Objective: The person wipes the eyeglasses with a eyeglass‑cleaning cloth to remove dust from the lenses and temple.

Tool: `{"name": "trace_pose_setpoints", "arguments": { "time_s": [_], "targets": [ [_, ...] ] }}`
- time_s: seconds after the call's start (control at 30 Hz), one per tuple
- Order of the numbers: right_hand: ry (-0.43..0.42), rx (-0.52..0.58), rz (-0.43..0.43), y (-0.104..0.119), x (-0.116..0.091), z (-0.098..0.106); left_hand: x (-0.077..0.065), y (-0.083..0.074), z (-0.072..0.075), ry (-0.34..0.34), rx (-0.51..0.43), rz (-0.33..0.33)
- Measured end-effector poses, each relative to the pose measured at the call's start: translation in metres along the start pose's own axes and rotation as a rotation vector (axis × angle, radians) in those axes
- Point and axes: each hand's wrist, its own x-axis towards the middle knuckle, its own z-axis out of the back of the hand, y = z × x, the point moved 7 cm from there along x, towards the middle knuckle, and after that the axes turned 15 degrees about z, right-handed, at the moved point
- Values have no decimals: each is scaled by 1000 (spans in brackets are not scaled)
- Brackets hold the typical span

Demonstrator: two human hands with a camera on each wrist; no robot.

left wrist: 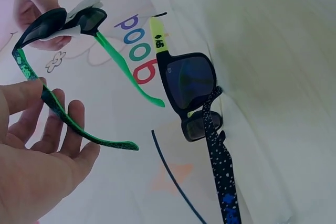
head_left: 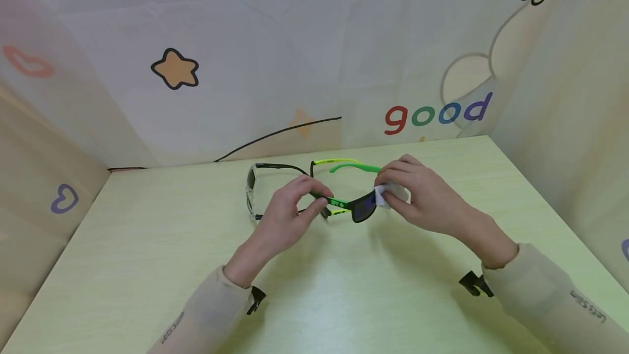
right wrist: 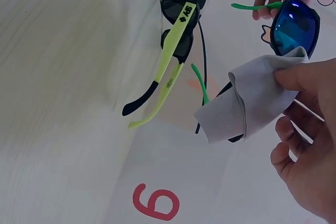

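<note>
Plainly, the black-framed sunglasses with green arms hang between the two hands, above the pale wood-grain table; the left hand pinches the near arm between thumb and fingers, while the right hand holds a soft, pale grey cloth folded over the lens on the far side of the bridge; that near arm runs rightward from the left fingers to the frame, so the lenses lie nearer the right hand; the blue mirrored lens shows bare just beside the cloth, and the far green arm points back leftward; behind, near the left hand, lie black sunglasses with yellow arms and clear-framed sunglasses with dark arms.
</note>
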Motion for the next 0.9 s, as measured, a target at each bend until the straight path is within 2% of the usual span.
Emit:
{"name": "trace_pose_setpoints", "arguments": {
  "time_s": [0.3,0.6,0.9],
  "targets": [
    [56,-66,-19,5,1,-2,-5,-10,-3,-31,95,-87],
    [71,-81,-47,9,3,-2,-10,-26,-5,-75,126,-198],
    [71,-90,-59,13,6,-2,-11,-30,-5,-109,145,-260]
  ]
}}
